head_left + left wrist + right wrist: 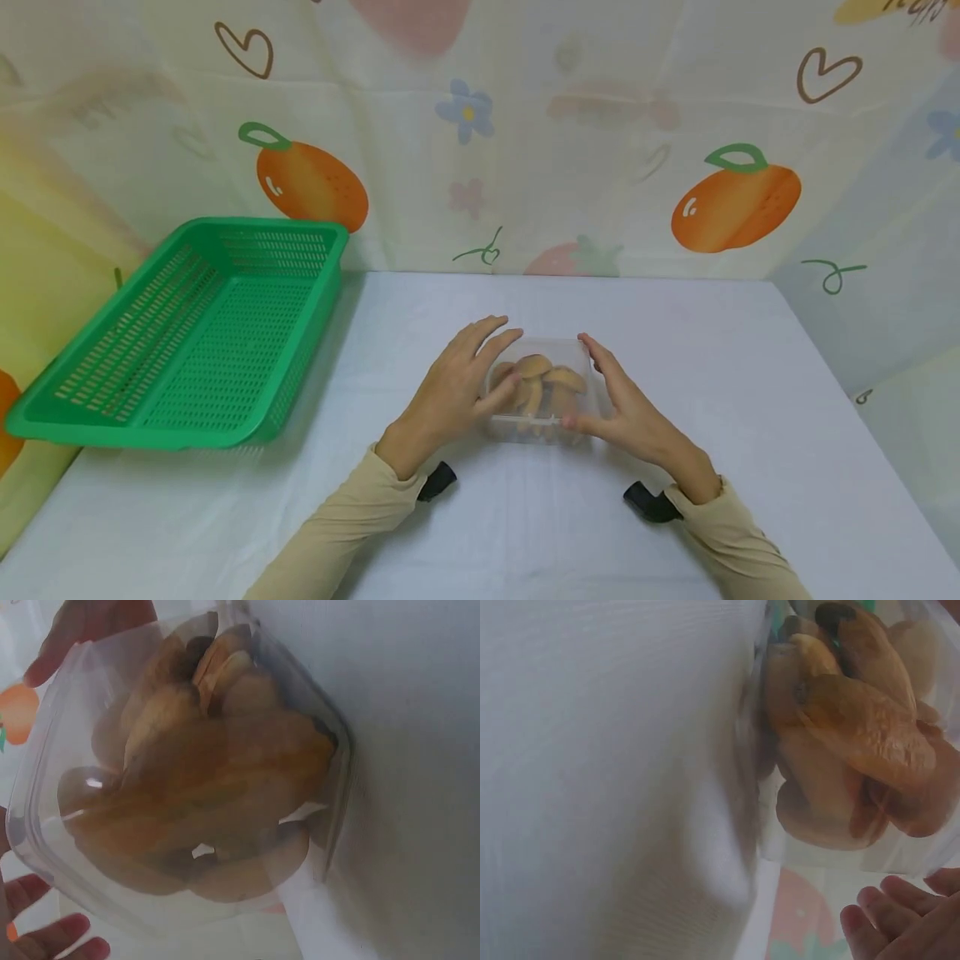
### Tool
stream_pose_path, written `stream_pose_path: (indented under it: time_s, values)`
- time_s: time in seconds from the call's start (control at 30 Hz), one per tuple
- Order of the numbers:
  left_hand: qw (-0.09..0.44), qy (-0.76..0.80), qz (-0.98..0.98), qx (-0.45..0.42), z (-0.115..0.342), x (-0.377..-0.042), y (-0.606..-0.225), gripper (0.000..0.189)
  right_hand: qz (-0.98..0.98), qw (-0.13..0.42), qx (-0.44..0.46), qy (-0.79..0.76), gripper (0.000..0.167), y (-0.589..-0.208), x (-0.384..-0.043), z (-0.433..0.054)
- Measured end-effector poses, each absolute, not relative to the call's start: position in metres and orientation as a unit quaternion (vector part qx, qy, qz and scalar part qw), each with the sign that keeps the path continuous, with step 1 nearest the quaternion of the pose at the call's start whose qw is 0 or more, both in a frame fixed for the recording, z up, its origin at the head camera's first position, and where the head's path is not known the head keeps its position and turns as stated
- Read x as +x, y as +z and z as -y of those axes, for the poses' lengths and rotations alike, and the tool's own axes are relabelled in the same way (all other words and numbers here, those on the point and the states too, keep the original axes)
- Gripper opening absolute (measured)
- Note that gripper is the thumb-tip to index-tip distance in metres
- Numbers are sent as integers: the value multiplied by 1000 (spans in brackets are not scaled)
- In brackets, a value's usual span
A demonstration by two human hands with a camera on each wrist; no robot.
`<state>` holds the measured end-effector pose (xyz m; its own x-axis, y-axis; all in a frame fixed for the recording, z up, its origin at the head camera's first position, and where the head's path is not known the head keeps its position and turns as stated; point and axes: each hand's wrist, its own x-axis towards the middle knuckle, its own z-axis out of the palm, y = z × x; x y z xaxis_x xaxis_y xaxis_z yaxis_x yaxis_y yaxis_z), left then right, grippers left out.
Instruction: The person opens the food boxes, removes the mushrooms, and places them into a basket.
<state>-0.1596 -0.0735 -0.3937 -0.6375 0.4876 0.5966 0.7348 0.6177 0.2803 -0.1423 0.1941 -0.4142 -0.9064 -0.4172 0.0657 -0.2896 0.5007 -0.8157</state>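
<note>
A clear plastic box (542, 429) stands on the table in front of the person, with several brown-capped mushrooms (534, 367) inside, seen through its walls in both wrist views. My left hand (457, 383) is at the box's left side, fingers spread past the far left corner and thumb over the top. On the other side, my right hand (630, 412) spans the right edge, thumb at the near right corner and fingers by the far right one. Fingertips (877, 900) in the right wrist view stretch out straight beyond the box. How firmly either hand touches it is unclear.
On the left of the table sits a green slatted plastic basket (262, 425). White cloth covers the table (675, 333), and a fruit-printed curtain (570, 167) rises behind it. Black wrist mounts (652, 502) stick out under both sleeves.
</note>
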Motion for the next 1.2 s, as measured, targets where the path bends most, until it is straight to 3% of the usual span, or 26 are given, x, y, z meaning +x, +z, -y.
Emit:
stream_pose_path:
  time_s: [0.23,0.47,0.7,1.0,1.2]
  values:
    - [249,-253,838,-414,68,-155,-398,43,-851,82,-193,-481,122,-416,-141,-188]
    - [255,-258,801,-476,63,-156,-402,46,-847,75,-193,-489,122,-419,-143,-186]
    - [267,-241,765,-534,58,-158,-406,32,-844,75,-195,-495,121,-421,-144,-188]
    - [276,-219,768,-534,59,-158,-409,30,-848,72,-190,-489,121,-423,-144,-189]
    - [314,-197,766,-525,57,-156,-412,32,-851,77,-180,-487,123,-421,-142,-188]
